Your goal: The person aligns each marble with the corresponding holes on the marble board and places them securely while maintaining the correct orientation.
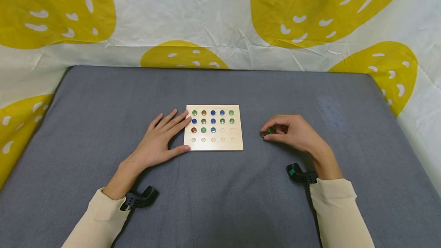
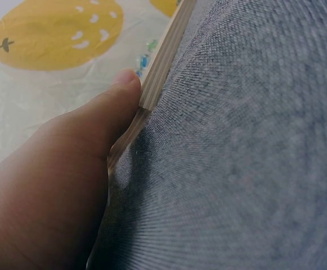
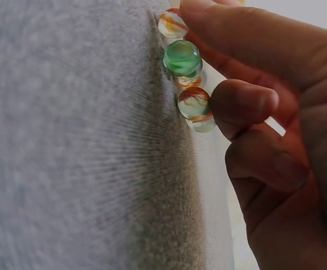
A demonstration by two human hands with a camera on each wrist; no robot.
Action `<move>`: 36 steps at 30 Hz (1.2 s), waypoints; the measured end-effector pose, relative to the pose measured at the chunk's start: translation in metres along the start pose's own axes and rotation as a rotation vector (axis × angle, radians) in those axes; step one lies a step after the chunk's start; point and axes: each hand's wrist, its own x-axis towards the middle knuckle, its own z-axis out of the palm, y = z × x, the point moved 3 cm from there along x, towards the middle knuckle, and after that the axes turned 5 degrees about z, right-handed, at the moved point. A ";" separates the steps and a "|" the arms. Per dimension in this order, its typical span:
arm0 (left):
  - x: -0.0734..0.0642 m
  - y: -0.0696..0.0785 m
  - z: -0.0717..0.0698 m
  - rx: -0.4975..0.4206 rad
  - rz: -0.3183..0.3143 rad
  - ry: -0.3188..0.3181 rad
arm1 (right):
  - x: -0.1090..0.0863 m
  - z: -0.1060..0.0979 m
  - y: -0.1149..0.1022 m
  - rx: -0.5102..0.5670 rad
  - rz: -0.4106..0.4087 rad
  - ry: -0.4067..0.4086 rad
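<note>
A pale wooden board with rows of round hollows lies flat on the cloth. Glass marbles in blue, green and orange-brown sit in the two far rows and in three hollows of the third row; the nearest row shows bare hollows. My left hand is spread out, its fingertips and thumb on the board's left edge. To the right of the board, my right hand has thumb and forefinger around an orange-swirled marble. Beside it, a green marble and several orange-swirled ones cluster under the curled fingers.
Grey cloth covers the table. Behind it hangs a white curtain with yellow fruit shapes. Each wrist wears a black camera mount, the left one and the right one both near the cloth.
</note>
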 end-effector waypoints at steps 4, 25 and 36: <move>0.000 0.000 0.000 -0.002 -0.001 -0.004 | 0.004 0.003 0.020 -0.037 -0.006 0.009; 0.000 0.000 0.000 -0.001 0.007 -0.001 | 0.005 0.007 0.024 -0.108 -0.090 -0.002; 0.000 0.000 0.000 0.002 0.008 0.005 | 0.005 0.007 0.022 -0.115 -0.059 0.001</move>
